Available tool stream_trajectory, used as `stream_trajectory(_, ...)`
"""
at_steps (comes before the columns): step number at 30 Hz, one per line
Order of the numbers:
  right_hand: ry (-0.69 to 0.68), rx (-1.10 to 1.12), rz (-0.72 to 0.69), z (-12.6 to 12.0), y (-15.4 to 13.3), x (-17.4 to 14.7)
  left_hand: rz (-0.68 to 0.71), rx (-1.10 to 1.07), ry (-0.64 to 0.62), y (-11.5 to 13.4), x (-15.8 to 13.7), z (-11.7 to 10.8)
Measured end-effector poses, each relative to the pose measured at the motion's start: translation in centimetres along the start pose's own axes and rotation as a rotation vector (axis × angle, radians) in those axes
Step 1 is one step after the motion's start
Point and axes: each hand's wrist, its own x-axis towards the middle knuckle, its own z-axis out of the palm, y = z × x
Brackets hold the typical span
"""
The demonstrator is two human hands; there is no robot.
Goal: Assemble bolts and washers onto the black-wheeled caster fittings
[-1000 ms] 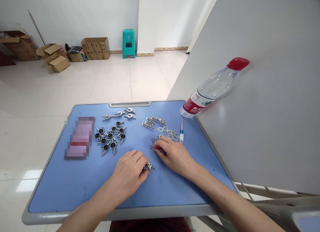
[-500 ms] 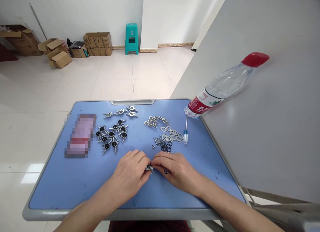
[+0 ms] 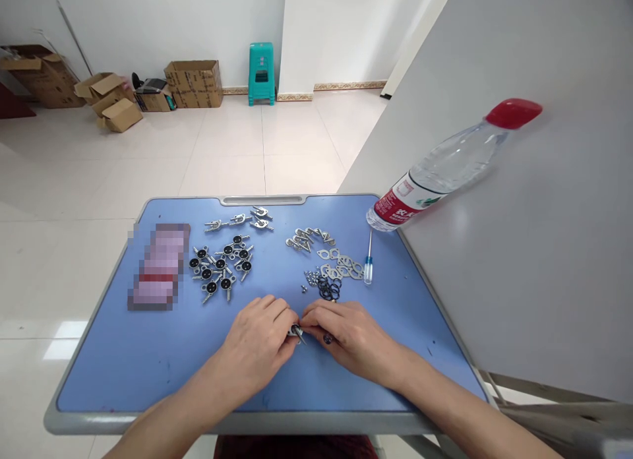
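Observation:
Close to the table's front, my left hand is closed round a small metal fitting with a pin sticking out toward me. My right hand is pinched against the fitting's right side. A dark rounded end pokes out under its curled fingers; the rest of that thing is hidden. Beyond the hands lie black rubber rings, tiny screws, flat oval metal plates and small bent metal pieces. To the left are several metal fittings with black round faces.
On the blue table, a screwdriver with a clear-blue handle lies at right, near a red-capped water bottle. More metal fittings lie at the back; a blurred purple item lies left. A grey panel borders the right side.
Both hands stay almost still on the fitting, with only a very slight finger shift. The whole view has moved a little.

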Motion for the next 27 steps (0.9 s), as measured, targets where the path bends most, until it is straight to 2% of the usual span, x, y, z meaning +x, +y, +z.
stream_trajectory(11, -0.005, -0.022, -0.009, -0.14, -0.08, 0.00, -0.009, 0.010, -0.008, -0.01, -0.04, -0.05)
stream_trajectory(18, -0.030, 0.083, 0.090, -0.49, -0.32, 0.18, 0.004, 0.015, 0.020, -0.02, -0.04, 0.01)
stream_trajectory(27, -0.031, 0.128, 0.138, -0.11, -0.74, 0.27, 0.008, 0.018, 0.015, 0.04, -0.04, 0.00)
